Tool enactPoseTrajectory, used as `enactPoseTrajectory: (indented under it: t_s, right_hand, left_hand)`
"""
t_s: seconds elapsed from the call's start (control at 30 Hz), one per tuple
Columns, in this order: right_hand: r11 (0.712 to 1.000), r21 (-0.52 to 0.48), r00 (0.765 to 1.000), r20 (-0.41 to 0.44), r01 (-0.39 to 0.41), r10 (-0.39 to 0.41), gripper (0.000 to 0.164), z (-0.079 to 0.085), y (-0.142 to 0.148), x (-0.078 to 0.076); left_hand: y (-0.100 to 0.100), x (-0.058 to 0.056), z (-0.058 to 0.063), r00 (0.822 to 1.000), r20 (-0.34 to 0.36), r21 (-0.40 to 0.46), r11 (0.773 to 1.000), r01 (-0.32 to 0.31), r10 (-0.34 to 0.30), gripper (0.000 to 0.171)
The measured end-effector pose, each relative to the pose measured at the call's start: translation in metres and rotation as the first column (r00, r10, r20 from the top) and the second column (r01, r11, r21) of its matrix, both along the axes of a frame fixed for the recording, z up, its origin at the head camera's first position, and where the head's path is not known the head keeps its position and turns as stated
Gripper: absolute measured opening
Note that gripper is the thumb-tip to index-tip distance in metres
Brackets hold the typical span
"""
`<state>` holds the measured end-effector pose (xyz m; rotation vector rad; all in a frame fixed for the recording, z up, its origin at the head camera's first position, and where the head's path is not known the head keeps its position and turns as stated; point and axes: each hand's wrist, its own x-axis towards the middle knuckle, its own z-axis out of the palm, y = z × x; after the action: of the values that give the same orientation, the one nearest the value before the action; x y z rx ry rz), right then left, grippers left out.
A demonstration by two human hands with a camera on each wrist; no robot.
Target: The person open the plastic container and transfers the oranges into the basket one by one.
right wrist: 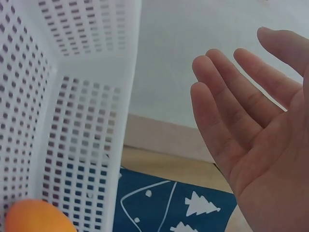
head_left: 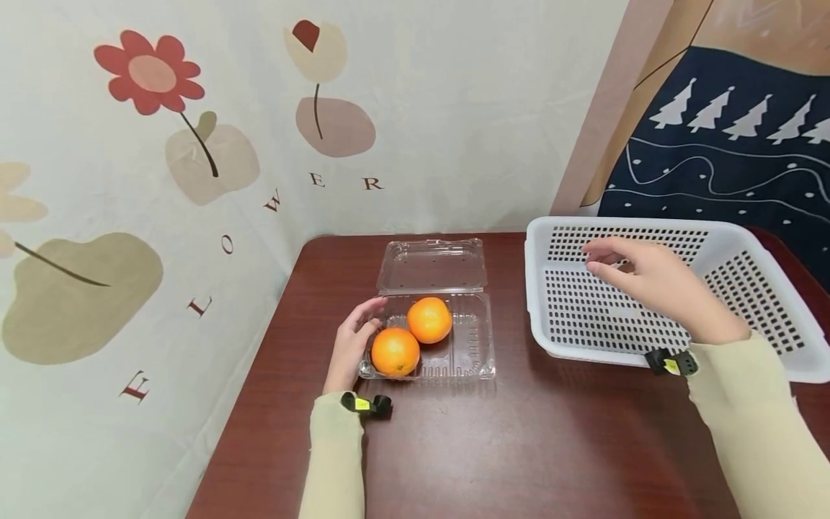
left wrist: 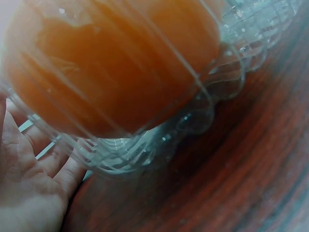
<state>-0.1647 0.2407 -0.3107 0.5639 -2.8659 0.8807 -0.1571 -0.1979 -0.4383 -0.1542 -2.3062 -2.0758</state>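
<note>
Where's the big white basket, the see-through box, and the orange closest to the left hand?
White basket (head_left: 536,288): head view, on its left rim.
See-through box (head_left: 462,349): head view, on its bare floor, right side.
Orange (head_left: 395,352): head view, on the middle of its peel.

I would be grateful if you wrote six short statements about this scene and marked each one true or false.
1. Two oranges sit in the clear box. True.
2. The lid is closed over the oranges. False: the lid is open, lying back beyond the box.
3. The left hand is beside the clear box. True.
4. The right hand is holding an orange. False: the right hand holds nothing.
5. The right wrist view shows an orange in the white basket. True.
6. In the head view, the basket stands left of the clear box. False: it stands to the right.
</note>
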Motion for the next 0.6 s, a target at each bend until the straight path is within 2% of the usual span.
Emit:
enactPoseTrajectory:
  t_s: [0.23,0.6]
  right_hand:
    - [1.000,-0.026,1.000,0.021,0.009,-0.009,0.038,0.001,-0.011,0.008]
    - [0.997,-0.082,1.000,0.000,0.009,-0.009,0.037,-0.001,-0.027,0.017]
  left_hand:
    - [-0.004,-0.005,-0.011,1.000,-0.001,-0.009,1.000,-0.009,0.009,0.035]
    - [0.002,0.001,0.005,1.000,-0.003,-0.024,1.000,-0.001,0.001,0.035]
